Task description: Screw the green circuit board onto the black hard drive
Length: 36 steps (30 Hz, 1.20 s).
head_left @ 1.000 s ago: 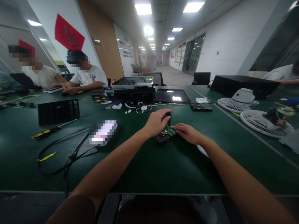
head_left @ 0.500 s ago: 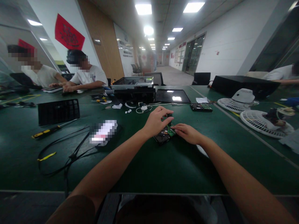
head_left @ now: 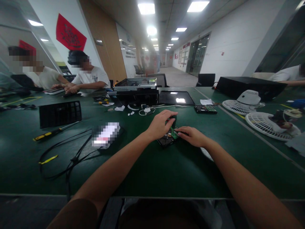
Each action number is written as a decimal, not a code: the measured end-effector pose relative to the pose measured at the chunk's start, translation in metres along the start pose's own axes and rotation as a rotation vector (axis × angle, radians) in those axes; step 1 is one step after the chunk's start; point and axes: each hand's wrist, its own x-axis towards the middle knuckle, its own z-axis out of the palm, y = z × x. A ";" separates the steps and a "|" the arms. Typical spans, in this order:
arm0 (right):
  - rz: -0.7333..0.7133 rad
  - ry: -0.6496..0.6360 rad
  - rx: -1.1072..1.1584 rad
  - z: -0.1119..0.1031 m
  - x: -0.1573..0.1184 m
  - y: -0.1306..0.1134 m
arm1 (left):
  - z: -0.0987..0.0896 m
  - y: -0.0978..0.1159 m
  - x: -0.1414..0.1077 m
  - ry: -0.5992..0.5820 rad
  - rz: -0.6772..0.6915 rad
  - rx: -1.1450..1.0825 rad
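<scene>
A black hard drive [head_left: 165, 140] with a green circuit board [head_left: 174, 134] lies on the green table in front of me. Above it, my left hand [head_left: 162, 123] has its fingers wrapped round the dark handle of a small screwdriver [head_left: 174, 121], which stands upright over the board. My right hand [head_left: 191, 135] reaches in from the right, its fingers together at the board's right edge. Its fingertips touch the board or something small there that I cannot make out.
Left lie a phone [head_left: 106, 135], black cables [head_left: 73, 160], a yellow-black screwdriver [head_left: 47, 135] and a dark panel [head_left: 60, 115]. Behind are an open computer case [head_left: 135, 86], a screen [head_left: 176, 98] and another drive [head_left: 206, 109]. Fan grilles [head_left: 264, 125] lie right. Several people sit around.
The fingers of my left hand have shifted slightly round the screwdriver handle. My right hand has hardly moved, and the hard drive lies in the same place.
</scene>
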 end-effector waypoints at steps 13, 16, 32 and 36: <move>0.011 -0.009 -0.009 0.002 -0.001 0.004 | 0.001 -0.001 0.000 0.058 0.015 -0.090; 0.025 -0.009 -0.009 0.001 -0.001 0.002 | 0.002 -0.002 -0.001 0.043 -0.041 -0.145; 0.039 -0.023 -0.019 0.003 0.000 0.005 | 0.000 -0.004 0.000 0.036 -0.064 -0.167; 0.034 -0.013 -0.016 0.004 0.000 0.006 | -0.003 0.000 0.001 0.010 -0.017 -0.111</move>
